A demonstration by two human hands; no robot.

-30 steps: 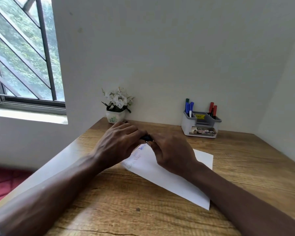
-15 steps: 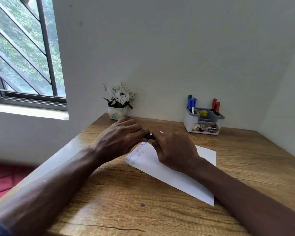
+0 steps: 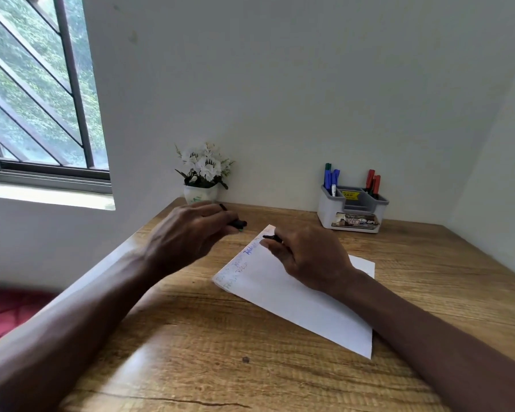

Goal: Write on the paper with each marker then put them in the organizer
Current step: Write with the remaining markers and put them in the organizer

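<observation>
Bright daylight thru window (image 3: 36,93); wall (image 3: 280,84) right of it evenly lit, soft shadows. Pale glare on desk (image 3: 161,367) below window. Motion blur on left hand (image 3: 188,236). Wide-angle bend at pic edges, esp. by window.

A wooden surface (image 3: 250,367) with a small dark spot (image 3: 245,359) fills the corner of white walls (image 3: 280,84). At its far edge, against the wall, stands a white pot (image 3: 200,195) of white flowers (image 3: 205,163). A barred window (image 3: 36,93) shows green foliage to the left.
</observation>
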